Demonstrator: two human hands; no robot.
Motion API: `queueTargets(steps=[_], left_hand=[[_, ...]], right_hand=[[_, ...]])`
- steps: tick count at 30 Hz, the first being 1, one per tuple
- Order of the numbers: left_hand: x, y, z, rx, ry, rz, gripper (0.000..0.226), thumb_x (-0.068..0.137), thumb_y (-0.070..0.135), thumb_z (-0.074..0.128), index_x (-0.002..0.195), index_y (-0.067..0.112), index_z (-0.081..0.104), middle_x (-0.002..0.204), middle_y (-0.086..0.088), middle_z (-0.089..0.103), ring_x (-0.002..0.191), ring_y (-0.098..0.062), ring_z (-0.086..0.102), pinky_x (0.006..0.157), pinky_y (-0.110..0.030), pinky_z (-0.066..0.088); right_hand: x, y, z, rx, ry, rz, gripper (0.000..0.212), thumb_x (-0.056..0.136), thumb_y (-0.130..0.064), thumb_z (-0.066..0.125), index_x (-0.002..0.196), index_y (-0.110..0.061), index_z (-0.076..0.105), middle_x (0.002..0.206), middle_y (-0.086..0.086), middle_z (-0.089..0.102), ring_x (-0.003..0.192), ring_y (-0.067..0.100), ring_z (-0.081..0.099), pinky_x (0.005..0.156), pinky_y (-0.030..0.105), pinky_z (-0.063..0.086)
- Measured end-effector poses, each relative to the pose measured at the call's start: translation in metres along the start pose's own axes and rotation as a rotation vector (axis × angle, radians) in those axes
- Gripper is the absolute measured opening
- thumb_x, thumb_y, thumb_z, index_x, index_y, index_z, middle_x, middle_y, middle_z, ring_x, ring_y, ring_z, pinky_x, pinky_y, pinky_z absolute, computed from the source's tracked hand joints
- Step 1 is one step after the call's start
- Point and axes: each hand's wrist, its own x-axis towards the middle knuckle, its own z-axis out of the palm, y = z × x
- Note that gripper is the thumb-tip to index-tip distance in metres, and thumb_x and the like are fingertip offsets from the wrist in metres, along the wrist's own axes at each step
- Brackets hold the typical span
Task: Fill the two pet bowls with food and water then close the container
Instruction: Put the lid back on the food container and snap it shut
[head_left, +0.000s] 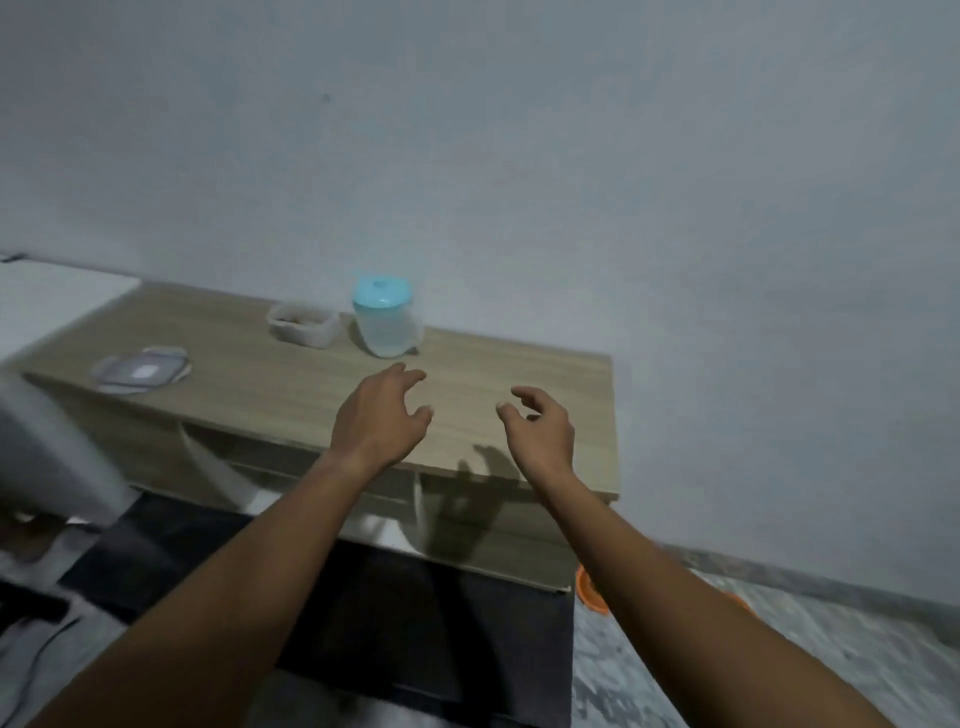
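Note:
A clear water jug (386, 323) with a light blue lid stands at the back of a low wooden cabinet (291, 387). Left of it sits an open clear food container (304, 323) with brown food inside. Its lid (141, 369) lies flat near the cabinet's left end. My left hand (382, 415) hovers over the cabinet top just in front of the jug, fingers loosely spread, holding nothing. My right hand (540, 431) hovers to the right, also empty, fingers loosely curled. An orange bowl (589, 590) on the floor shows partly behind my right forearm.
A grey wall rises behind the cabinet. A dark mat (415, 623) lies on the floor in front of it. A pale blurred object (52, 457) fills the left edge, with a cable (31, 670) on the floor below. A white surface (57, 296) adjoins the cabinet's left.

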Motion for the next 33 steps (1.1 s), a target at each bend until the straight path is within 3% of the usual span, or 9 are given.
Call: queueTargets(steps=[2, 13, 17, 21, 24, 26, 28, 31, 33], left_hand=[[-0.001, -0.045, -0.028, 0.011, -0.013, -0.033, 0.053, 0.087, 0.035, 0.064, 0.137, 0.024, 0.054, 0.148, -0.001, 0.047, 0.133, -0.022, 0.045, 0.104, -0.035, 0.039], [0.028, -0.28, -0.158, 0.034, -0.024, -0.192, 0.05, 0.087, 0.033, 0.066, 0.135, 0.023, 0.057, 0.14, -0.002, 0.055, 0.124, -0.022, 0.053, 0.098, -0.032, 0.042], [0.054, -0.342, -0.164, -0.065, -0.051, -0.298, 0.049, 0.085, 0.036, 0.068, 0.132, 0.024, 0.06, 0.132, -0.003, 0.062, 0.108, -0.021, 0.063, 0.092, -0.031, 0.046], [0.087, -0.405, -0.161, -0.127, -0.113, -0.407, 0.046, 0.084, 0.031, 0.071, 0.127, 0.016, 0.064, 0.127, -0.005, 0.065, 0.114, -0.02, 0.061, 0.092, -0.025, 0.042], [0.11, -0.454, -0.16, -0.116, -0.194, -0.502, 0.041, 0.08, 0.027, 0.074, 0.118, 0.013, 0.07, 0.123, -0.008, 0.067, 0.114, -0.023, 0.061, 0.096, -0.028, 0.045], [0.122, -0.482, -0.159, -0.09, -0.225, -0.529, 0.039, 0.078, 0.026, 0.074, 0.115, 0.014, 0.071, 0.122, -0.009, 0.068, 0.114, -0.025, 0.061, 0.099, -0.034, 0.047], [0.14, -0.507, -0.16, -0.044, -0.225, -0.528, 0.04, 0.079, 0.026, 0.071, 0.117, 0.015, 0.07, 0.124, -0.008, 0.066, 0.113, -0.026, 0.061, 0.101, -0.037, 0.047], [0.161, -0.538, -0.159, 0.001, -0.199, -0.513, 0.044, 0.081, 0.028, 0.068, 0.123, 0.016, 0.066, 0.131, -0.008, 0.061, 0.118, -0.027, 0.057, 0.104, -0.038, 0.043], [0.175, -0.561, -0.156, 0.019, -0.2, -0.529, 0.047, 0.083, 0.029, 0.068, 0.128, 0.018, 0.062, 0.136, -0.008, 0.056, 0.122, -0.029, 0.053, 0.106, -0.038, 0.04]], right_hand=[[-0.003, -0.02, 0.048, 0.007, -0.013, 0.007, 0.033, 0.093, -0.029, 0.069, 0.126, -0.024, 0.069, 0.135, 0.002, 0.066, 0.123, 0.023, 0.061, 0.107, 0.039, 0.048], [-0.031, -0.082, 0.313, -0.004, -0.192, 0.04, 0.033, 0.093, -0.028, 0.07, 0.126, -0.022, 0.069, 0.131, 0.003, 0.068, 0.121, 0.02, 0.062, 0.098, 0.029, 0.044], [-0.01, -0.087, 0.381, -0.051, -0.261, 0.078, 0.034, 0.092, -0.03, 0.072, 0.125, -0.021, 0.07, 0.121, 0.004, 0.071, 0.107, 0.019, 0.064, 0.088, 0.025, 0.042], [0.023, -0.087, 0.451, -0.075, -0.306, 0.108, 0.033, 0.088, -0.033, 0.076, 0.119, -0.021, 0.073, 0.109, 0.003, 0.074, 0.093, 0.017, 0.064, 0.083, 0.023, 0.043], [0.046, -0.083, 0.503, -0.1, -0.363, 0.166, 0.033, 0.085, -0.032, 0.079, 0.116, -0.02, 0.074, 0.099, -0.002, 0.07, 0.095, 0.018, 0.065, 0.088, 0.026, 0.048], [0.057, -0.079, 0.53, -0.115, -0.377, 0.218, 0.033, 0.082, -0.034, 0.08, 0.113, -0.022, 0.075, 0.104, 0.0, 0.072, 0.102, 0.023, 0.068, 0.093, 0.033, 0.054], [0.072, -0.076, 0.556, -0.127, -0.363, 0.254, 0.03, 0.078, -0.038, 0.082, 0.104, -0.025, 0.074, 0.11, 0.004, 0.075, 0.104, 0.028, 0.07, 0.095, 0.041, 0.057], [0.088, -0.07, 0.585, -0.148, -0.362, 0.298, 0.016, 0.078, -0.036, 0.081, 0.083, -0.024, 0.072, 0.1, 0.005, 0.076, 0.101, 0.031, 0.071, 0.091, 0.047, 0.06], [0.097, -0.068, 0.604, -0.17, -0.368, 0.332, 0.014, 0.078, -0.035, 0.081, 0.081, -0.024, 0.072, 0.097, 0.005, 0.077, 0.098, 0.03, 0.072, 0.09, 0.047, 0.06]])
